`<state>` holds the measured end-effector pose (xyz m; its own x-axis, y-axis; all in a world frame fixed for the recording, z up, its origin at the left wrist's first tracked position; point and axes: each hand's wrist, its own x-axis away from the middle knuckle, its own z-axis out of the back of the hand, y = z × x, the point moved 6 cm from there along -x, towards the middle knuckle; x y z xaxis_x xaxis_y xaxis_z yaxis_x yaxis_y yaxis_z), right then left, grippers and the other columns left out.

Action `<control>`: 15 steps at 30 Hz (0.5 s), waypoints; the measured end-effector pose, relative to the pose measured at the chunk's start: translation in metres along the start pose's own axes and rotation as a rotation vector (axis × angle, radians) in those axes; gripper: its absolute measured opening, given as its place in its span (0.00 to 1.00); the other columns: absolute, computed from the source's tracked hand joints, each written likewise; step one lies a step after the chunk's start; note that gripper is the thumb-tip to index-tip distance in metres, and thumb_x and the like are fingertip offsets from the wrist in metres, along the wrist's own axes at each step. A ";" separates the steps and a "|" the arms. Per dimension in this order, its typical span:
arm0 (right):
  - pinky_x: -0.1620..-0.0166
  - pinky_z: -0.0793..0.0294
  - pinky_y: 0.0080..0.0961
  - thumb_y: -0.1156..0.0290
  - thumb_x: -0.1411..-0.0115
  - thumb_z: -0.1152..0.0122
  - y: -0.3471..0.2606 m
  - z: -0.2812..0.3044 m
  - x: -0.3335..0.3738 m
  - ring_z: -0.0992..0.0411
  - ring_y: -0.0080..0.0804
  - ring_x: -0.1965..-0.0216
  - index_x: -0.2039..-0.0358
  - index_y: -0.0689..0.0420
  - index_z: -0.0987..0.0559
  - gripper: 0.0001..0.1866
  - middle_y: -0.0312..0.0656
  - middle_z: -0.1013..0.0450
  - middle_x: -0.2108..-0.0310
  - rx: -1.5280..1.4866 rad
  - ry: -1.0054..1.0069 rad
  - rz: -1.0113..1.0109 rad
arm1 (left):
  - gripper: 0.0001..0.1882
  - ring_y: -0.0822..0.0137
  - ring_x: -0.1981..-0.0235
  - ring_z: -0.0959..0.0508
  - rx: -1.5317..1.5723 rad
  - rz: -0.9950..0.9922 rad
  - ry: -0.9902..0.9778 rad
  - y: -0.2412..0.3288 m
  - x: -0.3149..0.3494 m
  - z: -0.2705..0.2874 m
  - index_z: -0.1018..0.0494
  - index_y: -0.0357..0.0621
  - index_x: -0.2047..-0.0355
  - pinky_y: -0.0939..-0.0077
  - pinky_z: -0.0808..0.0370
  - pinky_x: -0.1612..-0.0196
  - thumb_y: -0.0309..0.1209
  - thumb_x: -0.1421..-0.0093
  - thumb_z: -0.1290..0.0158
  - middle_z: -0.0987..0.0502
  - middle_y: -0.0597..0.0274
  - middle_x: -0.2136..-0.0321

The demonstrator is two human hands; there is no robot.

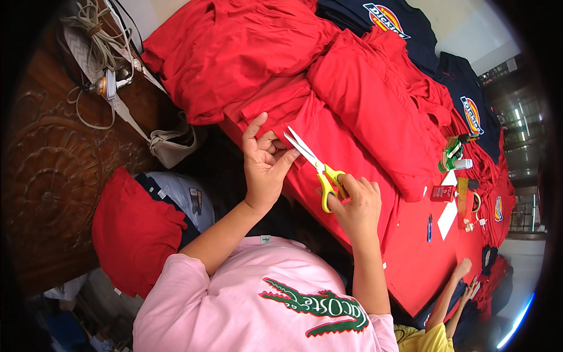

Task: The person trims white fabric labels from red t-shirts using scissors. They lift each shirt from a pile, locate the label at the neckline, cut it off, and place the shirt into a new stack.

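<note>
My right hand [359, 205] grips a pair of scissors [322, 173] by its yellow-green handles. The blades point up and left, slightly apart, with their tips close to my left hand [265, 167]. My left thumb and bent fingers close on an edge of red cloth [302, 126], and one finger sticks up. Exactly what lies between those fingertips is partly hidden. The cloth belongs to a heap of red garments [252, 53] on the table in front of me.
Navy shirts [410, 35] lie at the back. A blue pen [429, 227], a small red box [444, 193] and a tape roll [476, 203] rest at right, near another person's arm [448, 293]. A white bag [173, 144] hangs by carved wood [58, 141]; more red cloth [135, 229] is piled left.
</note>
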<state>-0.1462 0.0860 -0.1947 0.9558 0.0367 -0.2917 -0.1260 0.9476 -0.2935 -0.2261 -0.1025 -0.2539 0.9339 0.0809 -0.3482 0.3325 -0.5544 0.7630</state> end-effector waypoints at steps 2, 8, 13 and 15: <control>0.64 0.36 0.35 0.64 0.51 0.24 0.001 -0.001 0.001 0.30 0.35 0.75 0.68 0.54 0.18 0.13 0.37 0.27 0.80 0.003 0.006 0.002 | 0.46 0.67 0.49 0.18 -0.003 -0.002 0.004 0.001 -0.001 0.001 0.48 0.47 0.27 0.72 0.19 0.44 0.09 0.39 0.40 0.22 0.52 0.47; 0.65 0.37 0.35 0.62 0.49 0.22 0.015 -0.010 0.009 0.32 0.37 0.78 0.70 0.55 0.19 0.14 0.38 0.29 0.81 -0.089 0.023 -0.117 | 0.39 0.69 0.50 0.19 0.019 0.046 0.029 0.002 -0.001 0.002 0.41 0.43 0.31 0.74 0.20 0.44 0.11 0.38 0.38 0.22 0.54 0.48; 0.62 0.37 0.35 0.61 0.52 0.21 0.006 0.000 0.003 0.30 0.37 0.75 0.69 0.56 0.19 0.17 0.37 0.28 0.80 -0.083 -0.012 -0.067 | 0.21 0.76 0.53 0.23 0.083 0.217 0.155 -0.016 0.005 0.022 0.29 0.41 0.41 0.82 0.26 0.45 0.16 0.33 0.41 0.22 0.63 0.52; 0.61 0.36 0.36 0.62 0.52 0.22 0.004 0.002 0.002 0.30 0.36 0.73 0.69 0.56 0.19 0.16 0.37 0.27 0.79 -0.074 -0.019 -0.050 | 0.18 0.77 0.54 0.24 0.131 0.227 0.140 -0.014 0.005 0.020 0.27 0.41 0.43 0.83 0.27 0.45 0.18 0.32 0.42 0.22 0.65 0.53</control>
<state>-0.1444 0.0907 -0.1948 0.9662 -0.0037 -0.2576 -0.0963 0.9223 -0.3743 -0.2288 -0.1110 -0.2769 0.9946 0.0511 -0.0908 0.1015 -0.6730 0.7327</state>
